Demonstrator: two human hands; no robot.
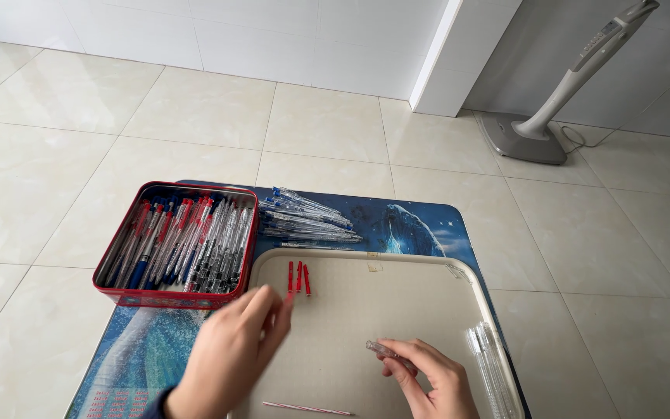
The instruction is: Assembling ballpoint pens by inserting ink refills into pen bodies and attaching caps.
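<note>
A: What are the two hands doing?

B: The left hand reaches over the beige tray, its fingers drawn together with the tips touching the lower end of the red pen caps. There are three of those, lying side by side near the tray's upper left corner. Whether the fingertips actually pinch one of them, I cannot tell.

A: And the right?

B: The right hand sits lower on the tray, towards its right side. It pinches a clear pen barrel between thumb and fingers, and the barrel's free end sticks out to the upper left.

A: Anything else lying on the tray?

B: A thin red-and-white refill lies flat near the bottom edge, between the two hands. Along the right rim there is a bundle of clear barrels, well apart from the caps.

A: What is beside the tray?

B: A red tin packed with assembled pens, red and blue ones mixed, stands just to the left of the tray. Behind the tray, next to the tin, lies a loose pile of clear pens with blue parts. All of it sits on a small counter with a blue printed top, standing on a pale tiled floor. A grey fan stand is at the upper right by the wall.
</note>
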